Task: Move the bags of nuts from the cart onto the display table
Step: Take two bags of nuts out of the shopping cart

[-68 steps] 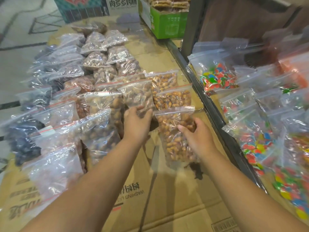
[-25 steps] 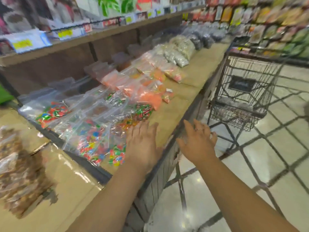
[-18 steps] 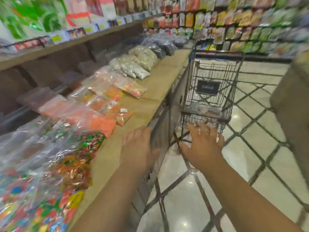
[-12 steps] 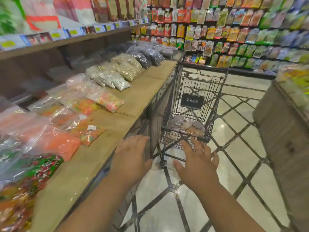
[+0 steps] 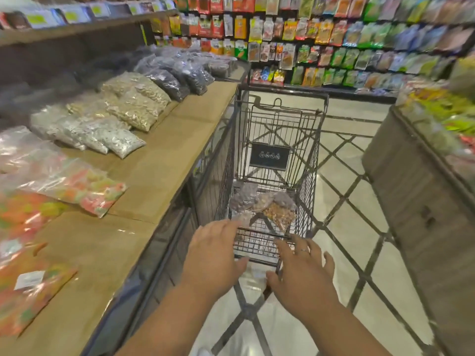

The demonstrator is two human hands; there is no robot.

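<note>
Reaching forward, we have both hands empty and spread wide, fingers apart, palms down. Our left hand (image 5: 214,255) hovers over the near rim of the cart (image 5: 316,140), its fingertips just short of the bags; our right hand (image 5: 304,269) hangs beside it, a ring on one finger, at the cart's near right corner. Neither hand holds anything, and we cannot tell whether either one touches the wire.

Just beyond our fingers, the bags of nuts (image 5: 264,204) lie in a small heap on the cart's floor, a few clear pouches overlapping, one tan-filled bag (image 5: 279,215) on the right and greyer ones behind and to the left. They look soft and slumped, so we judge they will sag and shift when lifted, the loose nuts sliding to the low end. The plastic is probably slick and the weight modest. We would pinch each near its top seam, or scoop a palm underneath, rather than squeeze the middle.

To our left the display table (image 5: 164,170) runs alongside, touching or nearly touching the cart, its brown cardboard top bare along the near edge beside rows of candy bags (image 5: 77,186) and seed bags (image 5: 123,104).
</note>
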